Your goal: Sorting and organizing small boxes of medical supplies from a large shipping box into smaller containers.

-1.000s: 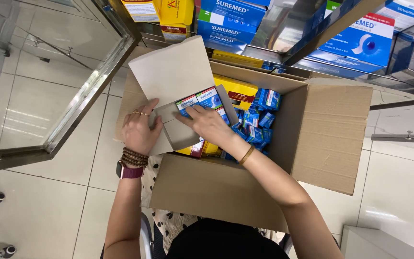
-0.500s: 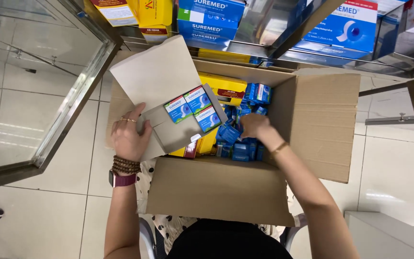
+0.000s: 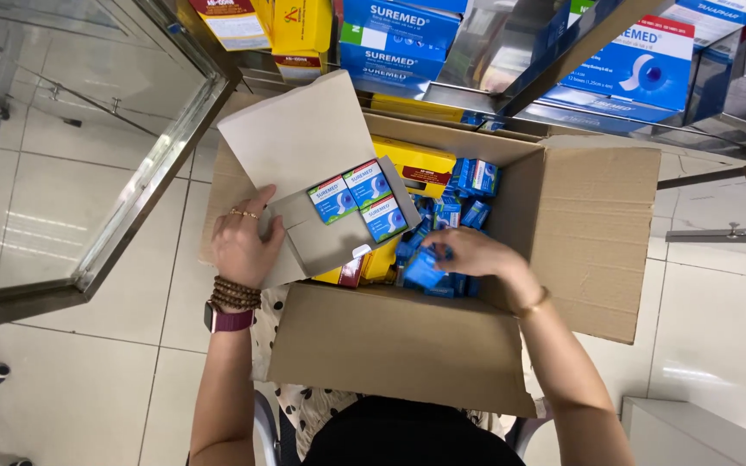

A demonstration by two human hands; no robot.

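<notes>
A: State the item in hand and its location.

B: One small blue box (image 3: 425, 268) sits inside the large cardboard carton (image 3: 407, 345), low in the loose heap of small blue boxes (image 3: 464, 194). Taking the carton's middle as the dial centre, the held box is near centre, toward 6 o'clock.

A: Right hand condition?

B: The right hand (image 3: 477, 255) reaches into the carton from 5 o'clock. Fingers are curled and pinch the small blue box at its upper edge.

A: Left hand condition?

B: The left hand (image 3: 243, 246) is at 9 o'clock. Fingers lie fairly flat and pressed against the outside of a grey open tray box (image 3: 321, 237), with the thumb raised along its side. The hand steadies the tray; it does not enclose it.

A: Tray contents?

B: Three blue-and-green packs (image 3: 360, 200) lie flat, touching one another, at the tray's 1 o'clock corner. Its lid flap (image 3: 304, 134) stands up toward 11 o'clock.

A: Surroundings?

B: A yellow box (image 3: 416, 160) rests at 12 o'clock inside the carton. Beyond it, glass shelves (image 3: 511, 52) carry larger blue and yellow boxes. A metal-framed glass door (image 3: 131, 181) stands at 9 o'clock, over a pale tiled floor (image 3: 62, 380).
</notes>
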